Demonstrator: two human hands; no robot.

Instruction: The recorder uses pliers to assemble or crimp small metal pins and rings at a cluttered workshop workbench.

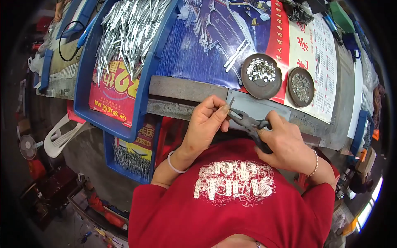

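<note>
My left hand [206, 118] pinches a small thin metal piece [232, 100] between thumb and fingertips at the table's front edge. My right hand [285, 138] is wrapped round the dark handles of a pair of pliers [249, 122]. The pliers' jaws meet the left fingertips; what lies between them is too small to make out. Just beyond the hands is a brown dish [261, 93] of small shiny round pieces. To its right, a smaller brown dish [305, 103] holds tiny metal bits. Slim metal strips [237, 56] lie on the poster left of the dishes.
A blue tray [142, 97] heaped with long silver metal strips [128, 33] juts over the table edge at left. Below it sits another blue tray [108, 151] with thin metal pieces. A grey plate [271, 108] lies under the hands. A white plastic seat [62, 134] stands at left.
</note>
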